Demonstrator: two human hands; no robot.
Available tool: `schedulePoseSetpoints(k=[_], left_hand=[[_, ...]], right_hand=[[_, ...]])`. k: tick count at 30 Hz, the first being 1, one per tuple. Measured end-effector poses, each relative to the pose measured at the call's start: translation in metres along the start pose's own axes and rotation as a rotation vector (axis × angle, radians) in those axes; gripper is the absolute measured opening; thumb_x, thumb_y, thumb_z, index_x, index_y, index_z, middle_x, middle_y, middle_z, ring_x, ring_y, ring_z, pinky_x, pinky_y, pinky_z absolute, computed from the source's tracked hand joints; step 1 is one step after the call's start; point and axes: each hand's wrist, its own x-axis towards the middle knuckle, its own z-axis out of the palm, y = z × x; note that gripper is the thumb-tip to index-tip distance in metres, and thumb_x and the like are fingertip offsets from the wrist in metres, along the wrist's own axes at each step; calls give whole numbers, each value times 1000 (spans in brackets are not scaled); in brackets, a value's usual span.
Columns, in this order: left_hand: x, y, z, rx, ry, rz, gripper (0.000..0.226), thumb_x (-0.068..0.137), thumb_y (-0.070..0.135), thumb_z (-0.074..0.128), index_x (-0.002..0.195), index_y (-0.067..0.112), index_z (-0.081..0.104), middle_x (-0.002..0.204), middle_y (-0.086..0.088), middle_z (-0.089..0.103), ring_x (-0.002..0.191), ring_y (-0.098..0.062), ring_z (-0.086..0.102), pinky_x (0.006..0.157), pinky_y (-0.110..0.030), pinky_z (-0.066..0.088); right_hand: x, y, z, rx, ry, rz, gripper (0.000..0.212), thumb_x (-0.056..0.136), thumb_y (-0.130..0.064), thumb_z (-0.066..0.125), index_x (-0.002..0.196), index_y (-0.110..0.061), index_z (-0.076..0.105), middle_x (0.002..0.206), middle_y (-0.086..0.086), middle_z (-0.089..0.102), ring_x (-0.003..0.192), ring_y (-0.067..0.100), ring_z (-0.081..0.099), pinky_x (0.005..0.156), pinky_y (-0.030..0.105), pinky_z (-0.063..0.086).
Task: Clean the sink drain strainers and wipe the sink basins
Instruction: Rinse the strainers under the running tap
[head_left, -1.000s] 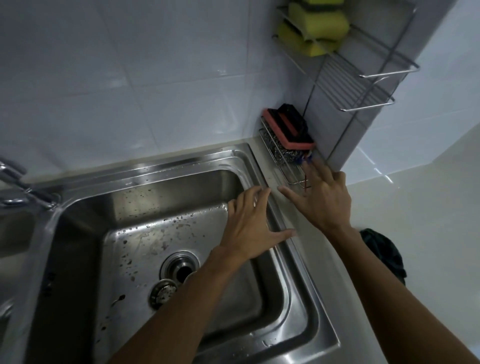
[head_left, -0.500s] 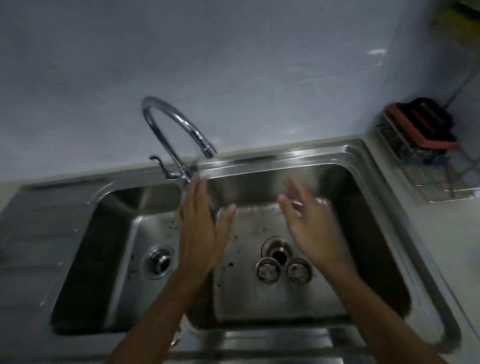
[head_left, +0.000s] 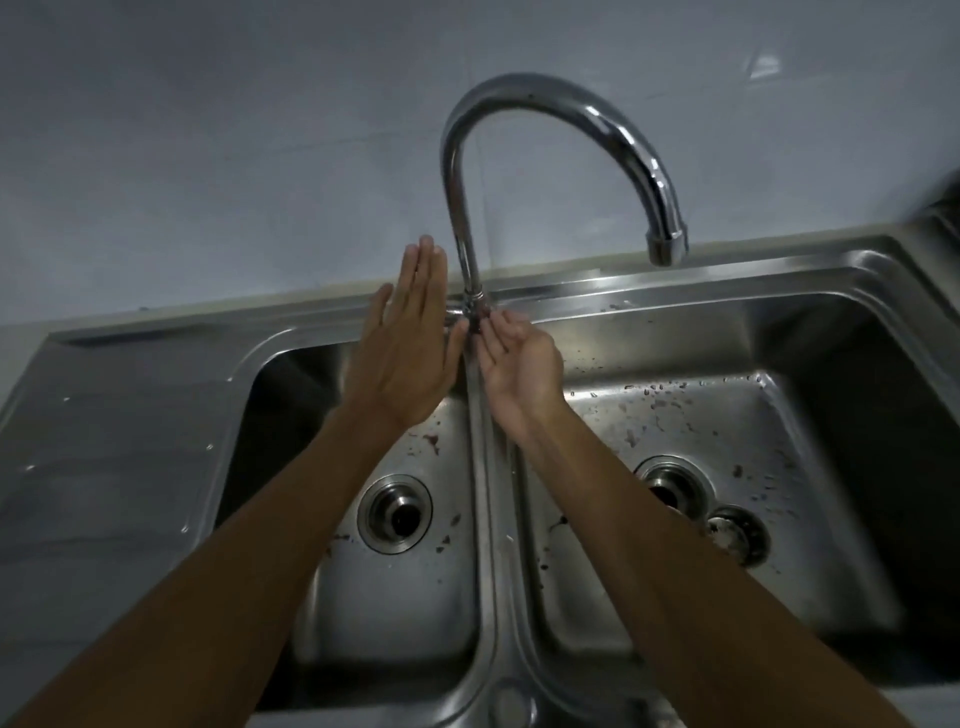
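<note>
Faucet (head_left: 561, 135) base and lever hidden behind the left hand (head_left: 402, 353) and right hand (head_left: 519, 371) — contact cannot be determined; right basin (head_left: 831, 364) drain partly covered by the right forearm; strainer (head_left: 737, 535) detail blurred; dark object at far right edge cut off — unidentifiable.

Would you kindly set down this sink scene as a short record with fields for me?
Setting: stainless steel double-basin sink against a pale tiled wall
Tap: curved chrome gooseneck faucet, spout over the right basin, no water seen
Left hand: flat and open, beside the faucet base, holding nothing
Right hand: fingertips at the faucet base, contact unclear
Left basin drain: open, no strainer in it
Right basin drain: open; round metal strainer lies beside it
Basin floors: dark specks and droplets
</note>
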Motion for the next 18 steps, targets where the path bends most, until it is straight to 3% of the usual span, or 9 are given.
schedulePoseSetpoints(k=[6, 8, 11, 14, 16, 18], left_hand=[[38, -29, 5, -130, -68, -89, 70, 111, 32, 35, 164, 2, 0, 173, -15, 1, 161, -26, 1, 128, -51, 17], [42, -34, 3, -181, -102, -100, 71, 111, 36, 34, 164, 4, -1, 174, -14, 0, 161, -25, 1, 128, -51, 15], [20, -24, 4, -282, 19, -130, 72, 110, 45, 39, 165, 9, 9, 173, -11, 10, 161, -25, 9, 127, -49, 13], [-13, 8, 10, -424, 122, -90, 65, 107, 49, 45, 159, 13, 30, 164, -9, 36, 152, -27, 34, 123, -52, 27], [-27, 32, 23, -482, 78, -4, 61, 106, 48, 47, 155, 13, 36, 159, -8, 42, 148, -23, 40, 120, -52, 33], [-31, 53, 36, -455, 18, 28, 63, 104, 52, 45, 155, 15, 38, 160, -7, 39, 149, -22, 36, 123, -46, 26]], right_hand=[[3, 15, 4, 70, 46, -28, 62, 98, 6, 34, 158, -2, 23, 162, 15, 33, 151, 25, 34, 122, 35, 31], [5, 15, 5, 80, 42, -42, 60, 99, 5, 34, 158, -3, 23, 162, 15, 34, 150, 25, 35, 123, 35, 31], [-9, 14, 1, -12, 25, -47, 50, 105, -5, 43, 154, -9, 35, 154, 10, 48, 142, 22, 47, 120, 36, 37], [-58, 8, -38, -609, -46, -82, 31, 101, -28, 58, 132, -27, 60, 125, -3, 70, 118, 15, 68, 102, 34, 55], [-96, -10, -91, -1256, -56, -128, 26, 94, -44, 62, 113, -29, 69, 106, -6, 74, 98, 9, 72, 90, 33, 60], [-123, -47, -145, -1851, 51, -163, 25, 90, -47, 64, 108, -30, 68, 98, -11, 75, 87, 1, 70, 83, 33, 60]])
